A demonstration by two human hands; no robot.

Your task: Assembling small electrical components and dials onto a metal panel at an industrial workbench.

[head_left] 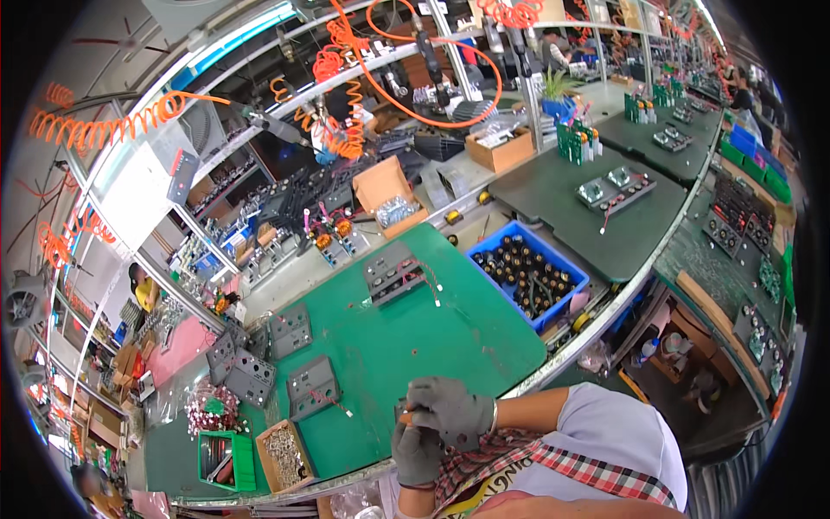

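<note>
Both of my hands wear grey gloves and meet close to my body at the front edge of the green work mat (467,346). My right hand (451,410) is closed, its fingers curled in toward the other hand. Just below it, my left hand (417,451) is closed too, with bare fingertips showing near the meeting point. Whatever they hold between them is too small and covered to make out. Nearest to them on the mat is a dark grey panel housing (313,387) with a short wire. Farther back lies another housing (393,272) with wires.
A blue bin (581,290) of black cylindrical parts stands to the right. At front left are a cardboard box (285,457) of small metal parts and a green bin (246,467). More housings (251,378) lie left. Orange coiled hoses (130,121) and power screwdrivers (428,65) hang overhead.
</note>
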